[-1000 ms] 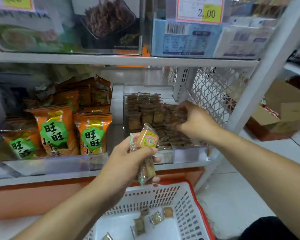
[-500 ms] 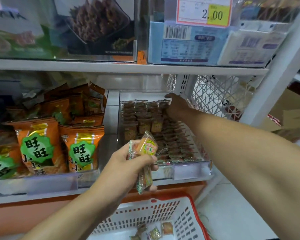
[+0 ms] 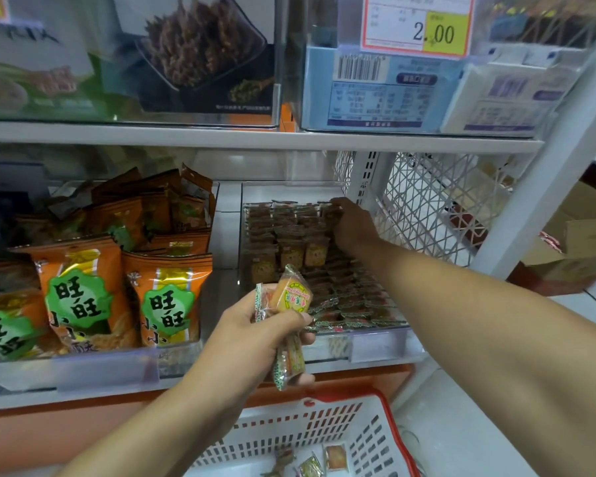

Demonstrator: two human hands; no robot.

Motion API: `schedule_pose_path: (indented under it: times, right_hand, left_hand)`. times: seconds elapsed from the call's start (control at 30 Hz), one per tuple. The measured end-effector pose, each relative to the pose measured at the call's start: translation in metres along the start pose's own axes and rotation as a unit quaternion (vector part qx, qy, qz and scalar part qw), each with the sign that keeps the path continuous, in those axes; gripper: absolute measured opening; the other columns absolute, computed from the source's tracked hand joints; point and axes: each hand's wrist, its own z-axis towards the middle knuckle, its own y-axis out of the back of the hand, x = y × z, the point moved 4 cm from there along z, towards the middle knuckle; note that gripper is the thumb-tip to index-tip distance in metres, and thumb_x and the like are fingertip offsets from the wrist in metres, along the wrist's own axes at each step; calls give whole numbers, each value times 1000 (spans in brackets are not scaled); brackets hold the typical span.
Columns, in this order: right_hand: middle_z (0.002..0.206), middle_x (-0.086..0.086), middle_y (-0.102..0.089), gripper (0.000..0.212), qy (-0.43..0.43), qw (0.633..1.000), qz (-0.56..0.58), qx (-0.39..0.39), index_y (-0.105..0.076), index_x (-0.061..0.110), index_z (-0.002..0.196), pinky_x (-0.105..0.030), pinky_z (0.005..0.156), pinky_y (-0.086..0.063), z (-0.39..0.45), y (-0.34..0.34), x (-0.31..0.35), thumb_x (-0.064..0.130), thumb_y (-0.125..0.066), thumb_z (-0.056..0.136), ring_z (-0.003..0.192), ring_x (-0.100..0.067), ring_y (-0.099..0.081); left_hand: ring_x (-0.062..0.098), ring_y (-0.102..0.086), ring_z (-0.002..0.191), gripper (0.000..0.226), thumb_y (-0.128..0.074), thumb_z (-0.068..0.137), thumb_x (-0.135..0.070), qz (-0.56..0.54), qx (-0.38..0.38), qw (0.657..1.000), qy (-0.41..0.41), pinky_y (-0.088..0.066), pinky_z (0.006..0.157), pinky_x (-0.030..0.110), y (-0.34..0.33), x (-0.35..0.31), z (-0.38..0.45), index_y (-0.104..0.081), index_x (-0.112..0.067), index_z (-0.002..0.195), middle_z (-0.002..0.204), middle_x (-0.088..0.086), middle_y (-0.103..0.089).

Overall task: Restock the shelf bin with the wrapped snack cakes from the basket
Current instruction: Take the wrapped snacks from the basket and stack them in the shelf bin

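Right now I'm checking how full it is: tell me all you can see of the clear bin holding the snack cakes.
The clear bin looks like transparent plastic, rectangular, with a low front wall bearing a label strip. It sits on the lower shelf, beside the orange snack bags. Wrapped snack cakes fill it in rows, upright at the back and lying overlapped toward the front. The right hand reaches into its back right corner, touching the cakes.

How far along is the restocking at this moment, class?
Done: the shelf bin already holds rows of snack cakes. In hand: the right hand is at the back row; the left hand grips several wrapped cakes. Left: a few cakes lie in the basket.
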Motion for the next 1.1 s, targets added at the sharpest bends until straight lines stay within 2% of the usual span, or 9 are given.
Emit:
schedule_pose_path:
  times: [0.17,0.33,0.4,0.47,0.57,0.67,0.73,0.87,1.1]
  right_hand:
    - [152,-13,-47,59,54,995,-65,47,-34,16,156,-32,112,-38,-1,-5,6,0,-45,101,137,-31,-47]
    - [156,-9,-43,80,2,997,-6,72,-10,27,162,-28,82,-51,-9,13,11,1,-53,99,107,-24,-63]
    - [158,-8,-39,82,-20,997,14,69,-13,28,161,-22,60,-50,-20,27,16,-1,-52,96,91,-17,-62]
    - [159,-6,-37,71,7,999,18,44,-29,26,158,-17,65,-48,-40,45,30,-1,-48,95,104,-16,-59]
    - [117,11,-71,30,88,992,93,6,-64,38,122,-19,65,-48,-92,65,57,22,-56,97,87,-2,-68]
    - [85,20,-74,33,76,960,208,173,-70,44,106,-21,54,-51,-167,61,75,62,-67,79,65,0,-66]
    - [90,15,-74,35,83,935,239,248,-73,36,112,-21,57,-51,-206,55,78,52,-73,81,75,2,-65]
    - [106,-9,-75,27,64,925,308,215,-72,17,115,-42,80,-56,-232,53,71,15,-75,89,90,-18,-66]
    - [105,-21,-72,35,37,889,408,204,-70,7,116,-24,69,-56,-237,53,59,7,-77,82,79,-17,-69]
  left_hand:
    - [28,-77,97,18,-78,88,-12,-5,-3,1000,1,-62,66,51,0,-1,-1,-78,-29,93,90,10,-76]
    - [31,-76,98,15,-77,87,-11,-8,-6,1000,-4,-63,66,52,-1,-6,-3,-78,-26,89,90,12,-77]
    - [29,-77,97,15,-77,88,-11,-12,-5,1000,-3,-62,66,51,-3,-8,-6,-78,-26,89,94,15,-76]
    - [28,-77,97,15,-77,88,-11,-19,-4,1000,-2,-62,66,51,-4,-10,-11,-78,-25,90,100,18,-75]
    - [29,-77,99,14,-77,88,-11,-27,4,1000,-2,-62,67,51,-4,-12,-19,-78,-24,93,103,18,-74]
    - [30,-76,101,17,-78,88,-13,-21,40,999,4,-62,70,51,-3,-14,-29,-77,-24,102,109,16,-74]
    - [30,-75,103,27,-79,82,-18,-10,72,997,8,-61,71,48,-3,-15,-37,-77,-25,108,113,14,-74]
    - [29,-73,101,43,-84,75,-15,-8,98,995,19,-60,71,42,-1,-16,-51,-74,-22,116,113,20,-73]
    - [36,-69,109,46,-49,91,-27,-140,172,971,84,-59,85,58,6,-19,-59,-69,-20,131,134,24,-65]
